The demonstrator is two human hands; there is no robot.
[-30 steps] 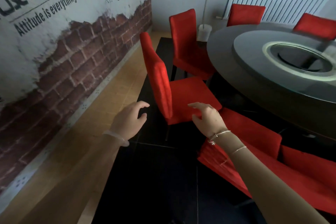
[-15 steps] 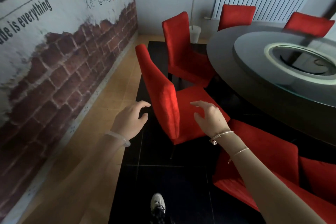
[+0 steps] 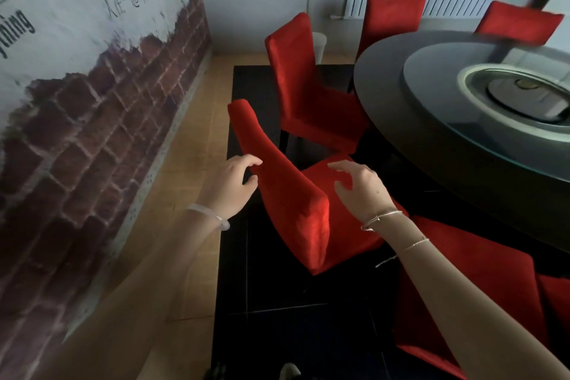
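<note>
Just changed: both hands have closed in on the red fabric-covered dining chair (image 3: 311,225) at mid-frame. Its padded backrest (image 3: 277,176) now stands between them, where half a second ago they hung short of it.
Left hand: the left hand (image 3: 229,187), left of centre, has its fingers loosely curved with the fingertips (image 3: 257,161) at the backrest's left edge. I cannot tell whether they touch it or are just off it, and nothing is clasped yet.
Right hand: the right hand (image 3: 362,191), right of centre, hovers over the seat with fingers spread and bent, holding nothing.
Meaning: the reach looks nearly finished. Taking hold of the backrest seems next, likely to shift the chair toward the round dark table (image 3: 416,139) at the right.
Chair's place: it stands on the black floor tiles with its seat turned toward the table, not tucked under. A second red chair (image 3: 308,95) stands just above it in the frame.
Containers: a pale cylindrical bin (image 3: 320,43) at upper middle is mostly hidden behind that second chair, and its contents are out of sight. The grey glass turntable (image 3: 438,102) has a ringed recess at the right edge showing only a blurred pale shape, which I cannot make out.
</note>
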